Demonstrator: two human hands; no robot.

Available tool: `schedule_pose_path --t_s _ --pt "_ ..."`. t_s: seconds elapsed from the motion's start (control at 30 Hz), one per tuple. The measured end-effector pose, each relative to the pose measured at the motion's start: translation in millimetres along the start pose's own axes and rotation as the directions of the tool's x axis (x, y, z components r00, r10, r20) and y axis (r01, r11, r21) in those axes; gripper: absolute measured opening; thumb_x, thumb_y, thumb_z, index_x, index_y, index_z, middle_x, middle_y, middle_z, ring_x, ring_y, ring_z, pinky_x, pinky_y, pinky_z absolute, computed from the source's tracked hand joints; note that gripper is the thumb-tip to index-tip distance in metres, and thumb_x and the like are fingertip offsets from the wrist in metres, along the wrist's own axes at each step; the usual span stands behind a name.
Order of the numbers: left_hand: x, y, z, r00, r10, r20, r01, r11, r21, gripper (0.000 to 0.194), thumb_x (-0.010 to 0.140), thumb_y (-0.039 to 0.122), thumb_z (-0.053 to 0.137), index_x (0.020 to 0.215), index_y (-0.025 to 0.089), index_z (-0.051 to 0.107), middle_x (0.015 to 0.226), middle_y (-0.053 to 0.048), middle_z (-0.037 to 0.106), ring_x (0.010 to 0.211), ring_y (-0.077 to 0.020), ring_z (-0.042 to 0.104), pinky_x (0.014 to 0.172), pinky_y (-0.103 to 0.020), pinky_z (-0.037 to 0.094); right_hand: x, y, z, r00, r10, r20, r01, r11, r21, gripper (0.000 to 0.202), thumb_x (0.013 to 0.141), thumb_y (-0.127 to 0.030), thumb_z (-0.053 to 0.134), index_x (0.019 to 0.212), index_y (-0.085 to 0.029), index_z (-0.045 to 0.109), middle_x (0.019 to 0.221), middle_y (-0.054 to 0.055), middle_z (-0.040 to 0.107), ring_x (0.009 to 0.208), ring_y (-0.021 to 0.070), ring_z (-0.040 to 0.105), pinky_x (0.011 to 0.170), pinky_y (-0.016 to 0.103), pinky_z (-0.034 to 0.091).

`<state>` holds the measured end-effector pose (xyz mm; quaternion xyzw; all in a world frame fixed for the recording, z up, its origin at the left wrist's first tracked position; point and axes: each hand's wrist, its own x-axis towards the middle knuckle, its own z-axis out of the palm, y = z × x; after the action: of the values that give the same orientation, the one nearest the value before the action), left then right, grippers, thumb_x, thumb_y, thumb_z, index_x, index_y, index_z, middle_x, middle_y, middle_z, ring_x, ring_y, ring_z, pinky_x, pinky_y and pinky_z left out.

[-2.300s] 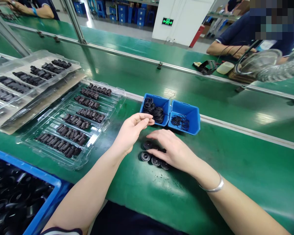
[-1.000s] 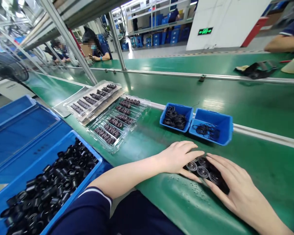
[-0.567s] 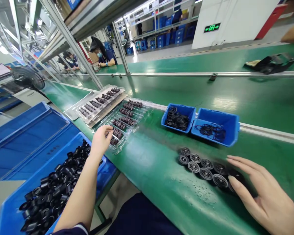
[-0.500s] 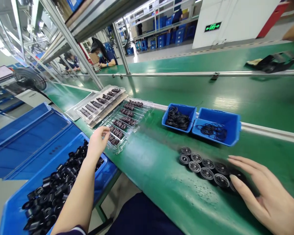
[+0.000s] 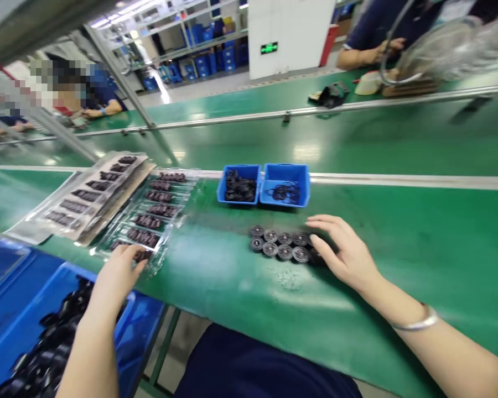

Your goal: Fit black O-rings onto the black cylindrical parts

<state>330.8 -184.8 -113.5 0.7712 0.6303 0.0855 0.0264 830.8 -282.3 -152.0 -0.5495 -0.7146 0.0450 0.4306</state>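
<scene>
Progress looks partial: we have two rows of round black parts (image 5: 280, 245) gathered under our loosely spread, empty right hand (image 5: 348, 255), while our left hand (image 5: 118, 271) reaches the clear tray's (image 5: 157, 213) nearest row, fingers curled, grasp unclear.

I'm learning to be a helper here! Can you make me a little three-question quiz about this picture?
1. True or false: the left hand reaches to the near end of the clear tray.
2. How many small blue bins sit side by side past the round black parts?
3. The right hand rests at which end of that cluster: A) left B) right C) nowhere near?

Key: 1. True. 2. Two. 3. B.
</scene>
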Motion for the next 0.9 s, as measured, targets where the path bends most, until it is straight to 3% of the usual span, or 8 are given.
schedule_pose_path --t_s 0.17,0.37,0.53,0.63,0.77,0.9 --pt "17.4 -15.8 5.4 0.989 0.087 0.119 -0.112 0.968 0.226 0.039 0.084 0.045 0.042 0.097 0.015 0.064 0.096 -0.015 0.065 0.091 -0.0313 0.063 0.092 -0.042 0.048 -1.6 -3.0 -1.5 0.997 0.037 -0.068 -0.03 0.995 0.09 0.02 0.101 -0.028 0.05 0.115 -0.021 0.062 0.116 0.011 0.063 0.113 0.0254 0.059 0.101 0.044 0.047" --pt "38.2 -25.4 4.8 0.957 0.159 0.244 -0.249 0.879 0.407 0.044 0.08 0.047 0.039 0.085 0.015 0.069 0.083 -0.014 0.063 0.08 -0.0309 0.064 0.086 -0.041 0.05 -3.1 8.5 -3.2 0.937 0.287 -0.201 -0.232 0.938 0.259 0.03 0.106 -0.037 0.04 0.102 -0.021 0.066 0.104 0.008 0.065 0.102 0.0224 0.062 0.093 0.04 0.05" --pt "47.5 -33.1 6.9 0.942 0.214 0.257 -0.292 0.9 0.322 0.045 0.075 0.051 0.037 0.075 0.017 0.067 0.08 -0.015 0.066 0.082 -0.0316 0.067 0.088 -0.042 0.05 -5.1 15.6 -4.1 0.882 0.425 -0.204 -0.321 0.858 0.401 0.037 0.105 -0.045 0.041 0.099 -0.02 0.067 0.099 0.007 0.064 0.092 0.0194 0.063 0.08 0.033 0.053" --pt "53.5 -27.0 -1.0 0.946 0.171 0.275 -0.24 0.94 0.243 0.043 0.068 0.056 0.042 0.068 0.021 0.067 0.076 -0.012 0.068 0.078 -0.031 0.068 0.088 -0.042 0.051 -5.1 14.0 -4.3 0.878 0.439 -0.188 -0.33 0.843 0.425 0.038 0.104 -0.047 0.041 0.098 -0.02 0.067 0.098 0.006 0.064 0.092 0.019 0.062 0.08 0.032 0.053" --pt "61.0 -17.1 -12.9 0.922 0.064 0.382 -0.11 0.989 0.1 0.04 0.056 0.062 0.053 0.061 0.027 0.07 0.074 -0.006 0.072 0.077 -0.0298 0.069 0.08 -0.039 0.053 -4.8 11.8 -5.0 0.878 0.447 -0.172 -0.34 0.834 0.435 0.04 0.104 -0.049 0.042 0.095 -0.02 0.068 0.095 0.006 0.064 0.089 0.0186 0.063 0.079 0.032 0.052" --pt "57.2 -12.7 -11.5 0.96 0.082 0.269 -0.094 0.995 0.03 0.034 0.05 0.06 0.055 0.055 0.028 0.068 0.065 -0.006 0.069 0.064 -0.0286 0.065 0.075 -0.04 0.054 -5.2 12.2 -5.0 0.877 0.454 -0.157 -0.345 0.823 0.451 0.042 0.103 -0.051 0.042 0.093 -0.019 0.068 0.092 0.006 0.064 0.088 0.0182 0.063 0.079 0.031 0.053"
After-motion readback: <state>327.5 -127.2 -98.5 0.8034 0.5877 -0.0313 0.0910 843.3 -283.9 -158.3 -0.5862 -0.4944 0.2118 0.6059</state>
